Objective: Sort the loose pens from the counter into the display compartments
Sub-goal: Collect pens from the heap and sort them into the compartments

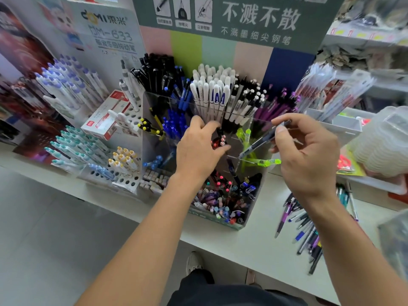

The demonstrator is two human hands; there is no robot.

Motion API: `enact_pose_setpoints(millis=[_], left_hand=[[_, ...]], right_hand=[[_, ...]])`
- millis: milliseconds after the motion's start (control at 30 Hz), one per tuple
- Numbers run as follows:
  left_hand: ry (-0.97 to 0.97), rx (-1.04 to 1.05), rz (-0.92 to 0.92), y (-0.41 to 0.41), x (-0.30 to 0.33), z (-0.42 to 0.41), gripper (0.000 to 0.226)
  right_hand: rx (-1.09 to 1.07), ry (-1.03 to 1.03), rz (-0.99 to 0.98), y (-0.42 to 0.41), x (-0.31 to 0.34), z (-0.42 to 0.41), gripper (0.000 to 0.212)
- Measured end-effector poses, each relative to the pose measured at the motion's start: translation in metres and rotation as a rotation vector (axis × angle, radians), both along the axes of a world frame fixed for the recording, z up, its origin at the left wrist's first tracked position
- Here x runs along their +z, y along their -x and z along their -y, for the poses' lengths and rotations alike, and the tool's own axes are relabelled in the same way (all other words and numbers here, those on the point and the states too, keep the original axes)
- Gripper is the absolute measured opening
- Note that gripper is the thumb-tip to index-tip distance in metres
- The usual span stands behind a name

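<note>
A clear acrylic pen display (152, 138) with several compartments stands on the white counter (249, 244). My right hand (309, 155) pinches a dark pen (260, 142) between thumb and fingers, tip slanting down over the middle compartments near some lime-green pens (265, 161). My left hand (198, 149) reaches into the middle of the display, its fingers curled among black pens with red ends (220, 141); whether it grips one is hidden. A pile of loose pens (304, 226) lies on the counter at the right, under my right wrist.
A rack of teal, yellow and lilac-capped pens (92, 149) stands left of the display, with a red-and-white box (103, 115) behind it. Packaged pens (335, 89) lean in a grey tray at right. A ribbed clear plastic container (384, 140) sits at the far right.
</note>
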State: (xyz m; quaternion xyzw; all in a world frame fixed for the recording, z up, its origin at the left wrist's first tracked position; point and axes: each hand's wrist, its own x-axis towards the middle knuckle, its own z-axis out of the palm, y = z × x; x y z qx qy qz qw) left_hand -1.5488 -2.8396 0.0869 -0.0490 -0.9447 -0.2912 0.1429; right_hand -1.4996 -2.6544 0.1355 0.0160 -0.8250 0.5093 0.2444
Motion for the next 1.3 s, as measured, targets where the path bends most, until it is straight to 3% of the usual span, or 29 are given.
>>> enact_pose_setpoints(millis=[100,200,300,400,500,600,667,800,900,1000,1100,1200,1300], left_hand=[[-0.065,0.120,-0.052,0.014,0.004,0.005,0.026],[-0.107,0.211,-0.071,0.022,0.005,0.032,0.029],[-0.100,0.138,-0.097,0.017,0.003,0.044,0.032],[-0.094,0.100,-0.138,0.009,-0.003,0.044,0.029],[-0.106,0.088,-0.161,0.005,-0.009,0.045,0.031],[-0.183,0.099,-0.177,-0.003,-0.012,0.046,0.036],[-0.255,0.132,-0.205,-0.012,-0.013,0.045,0.034],[-0.464,0.155,-0.214,-0.039,-0.009,0.024,0.017],[-0.569,0.004,-0.141,-0.065,-0.006,-0.023,0.008],[-0.510,-0.335,0.054,-0.084,-0.018,-0.090,0.010],[-0.182,-0.597,0.351,-0.087,-0.057,-0.170,0.018],[0.133,-0.433,0.519,-0.075,-0.111,-0.224,0.050],[0.196,-0.166,0.702,-0.047,-0.156,-0.244,0.084]], right_hand=[[-0.005,-0.029,-0.009,-0.001,0.000,-0.005,0.015],[0.003,-0.074,0.009,-0.001,-0.001,-0.006,0.015],[0.044,-0.097,-0.017,0.003,0.004,0.006,0.018],[0.123,-0.324,-0.040,0.018,0.016,0.026,0.023],[0.285,-0.626,0.209,0.048,0.022,0.046,0.029],[0.338,-0.791,0.388,0.071,0.012,0.061,0.036],[0.276,-0.751,0.339,0.073,0.002,0.063,0.026],[0.133,-0.423,0.062,0.033,0.016,0.033,0.009],[-0.095,-0.157,-0.046,-0.009,0.032,-0.030,0.007],[-0.289,-0.033,0.310,-0.028,-0.019,-0.110,0.016],[-0.409,-0.007,0.796,-0.052,-0.111,-0.182,0.017],[-0.447,0.003,0.985,-0.083,-0.180,-0.216,0.019],[-0.440,0.026,0.977,-0.103,-0.184,-0.207,0.021]])
